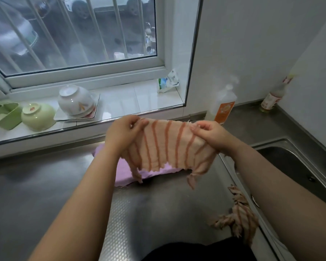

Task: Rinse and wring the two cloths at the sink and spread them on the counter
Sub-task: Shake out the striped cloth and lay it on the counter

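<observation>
Both forearms are bare from elbow to wrist, with no sleeves in view. The left hand (123,131) and right hand (213,135) carry no gloves, rings, watch or bracelet. A dark, black-looking garment (198,250) shows at the bottom edge, covering the torso.
</observation>
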`<move>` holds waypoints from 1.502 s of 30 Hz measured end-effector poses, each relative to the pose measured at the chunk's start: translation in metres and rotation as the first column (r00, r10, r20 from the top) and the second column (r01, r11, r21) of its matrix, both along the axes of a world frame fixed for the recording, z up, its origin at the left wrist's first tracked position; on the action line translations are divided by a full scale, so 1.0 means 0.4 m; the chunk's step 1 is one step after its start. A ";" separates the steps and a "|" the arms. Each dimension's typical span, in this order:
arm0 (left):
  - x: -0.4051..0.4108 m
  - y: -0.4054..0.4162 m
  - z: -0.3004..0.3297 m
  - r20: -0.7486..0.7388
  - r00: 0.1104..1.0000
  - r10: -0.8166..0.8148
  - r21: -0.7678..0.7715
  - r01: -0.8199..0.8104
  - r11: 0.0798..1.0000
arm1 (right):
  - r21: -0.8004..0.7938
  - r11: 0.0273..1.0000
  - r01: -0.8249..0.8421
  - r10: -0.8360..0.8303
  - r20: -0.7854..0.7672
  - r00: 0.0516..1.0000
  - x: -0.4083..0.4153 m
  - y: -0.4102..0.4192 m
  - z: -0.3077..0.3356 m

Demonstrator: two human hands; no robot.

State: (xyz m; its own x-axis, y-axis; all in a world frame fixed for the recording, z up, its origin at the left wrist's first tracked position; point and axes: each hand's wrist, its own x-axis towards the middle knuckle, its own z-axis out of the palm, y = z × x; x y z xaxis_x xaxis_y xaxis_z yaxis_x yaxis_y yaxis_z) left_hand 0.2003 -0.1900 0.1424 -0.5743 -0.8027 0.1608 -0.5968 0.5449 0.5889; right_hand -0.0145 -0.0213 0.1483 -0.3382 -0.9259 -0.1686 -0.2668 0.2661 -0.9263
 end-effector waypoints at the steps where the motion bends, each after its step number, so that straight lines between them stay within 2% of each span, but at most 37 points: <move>1: 0.011 -0.003 -0.006 0.032 0.999 0.030 -0.060 -0.029 0.998 | -0.047 0.999 0.011 -0.014 -0.071 0.997 0.009 -0.011 0.006; 2: 0.022 -0.006 -0.014 -0.031 0.998 0.051 -0.150 -0.056 0.987 | -0.151 0.988 0.037 -0.064 -0.172 0.983 0.023 -0.020 0.009; 4: 0.043 0.005 -0.025 -0.260 0.963 0.065 -0.340 -0.155 0.928 | -0.427 0.901 0.077 -0.239 -0.340 0.910 0.054 -0.033 0.007; 5: 0.051 0.012 -0.031 -0.331 0.940 0.080 -0.356 -0.203 0.912 | -0.475 0.879 0.046 -0.257 -0.390 0.884 0.066 -0.041 0.004; 6: 0.056 0.010 -0.033 -0.344 0.936 0.081 -0.248 -0.174 0.953 | -0.415 0.910 -0.005 -0.191 -0.429 0.883 0.073 -0.052 -0.002; 7: 0.060 0.005 -0.036 -0.312 0.947 0.083 -0.051 -0.104 0.993 | -0.257 0.964 -0.065 -0.061 -0.454 0.889 0.078 -0.065 -0.006; 8: 0.071 -0.005 -0.043 -0.238 0.969 0.065 0.194 -0.019 0.981 | -0.065 0.989 -0.135 0.088 -0.474 0.876 0.076 -0.077 -0.013; 9: 0.089 -0.014 -0.044 -0.153 0.988 0.027 0.398 0.036 0.917 | 0.073 0.980 -0.185 0.197 -0.467 0.862 0.070 -0.085 -0.017; 11: 0.126 -0.039 -0.035 -0.144 0.990 0.004 0.624 0.088 0.777 | 0.149 0.965 -0.215 0.257 -0.397 0.881 0.054 -0.102 -0.017; 12: 0.142 -0.054 -0.030 -0.186 0.982 0.015 0.662 0.114 0.741 | 0.150 0.965 -0.214 0.253 -0.336 0.907 0.047 -0.107 -0.011; 15: 0.168 -0.103 -0.010 -0.220 0.974 -0.059 0.635 0.189 0.749 | 0.220 0.942 -0.252 0.296 -0.198 0.934 0.024 -0.139 0.012; 18: 0.167 -0.165 -0.019 -0.185 0.982 -0.047 0.662 0.159 0.732 | 0.317 0.910 -0.268 0.349 -0.237 0.907 -0.002 -0.198 0.001; 21: 0.150 -0.218 -0.031 -0.137 0.990 0.037 0.595 0.052 0.802 | 0.316 0.929 -0.195 0.307 -0.356 0.883 -0.008 -0.259 -0.029; 25: 0.120 -0.272 -0.002 -0.237 0.962 0.133 0.494 0.002 0.870 | 0.037 0.990 -0.139 0.130 -0.648 0.750 -0.001 -0.327 -0.027; 28: 0.126 -0.295 -0.021 -0.302 0.943 0.138 0.323 -0.035 0.946 | -0.024 0.985 -0.171 0.099 -0.735 0.671 -0.003 -0.341 -0.042; 30: 0.142 -0.285 -0.075 -0.184 0.975 0.123 0.192 -0.087 0.978 | 0.045 0.980 -0.192 0.154 -0.783 0.603 0.007 -0.338 -0.083; 33: 0.169 -0.227 -0.195 0.057 0.992 0.110 0.060 -0.113 0.992 | 0.260 0.944 -0.203 0.330 -0.769 0.548 0.032 -0.320 -0.187; 36: 0.209 -0.141 -0.332 0.224 0.974 0.045 0.110 -0.071 0.991 | 0.478 0.847 -0.233 0.520 -0.652 0.552 0.076 -0.265 -0.310; 38: 0.246 -0.090 -0.416 0.289 0.957 -0.020 0.184 -0.035 0.982 | 0.553 0.789 -0.268 0.593 -0.573 0.566 0.107 -0.216 -0.377; 41: 0.285 -0.033 -0.486 0.350 0.934 -0.068 0.153 0.014 0.988 | 0.555 0.786 -0.273 0.603 -0.590 0.537 0.131 -0.149 -0.441; 45: 0.288 0.014 -0.503 0.320 0.945 0.063 -0.057 -0.047 0.997 | 0.385 0.885 -0.261 0.464 -0.712 0.526 0.137 -0.112 -0.464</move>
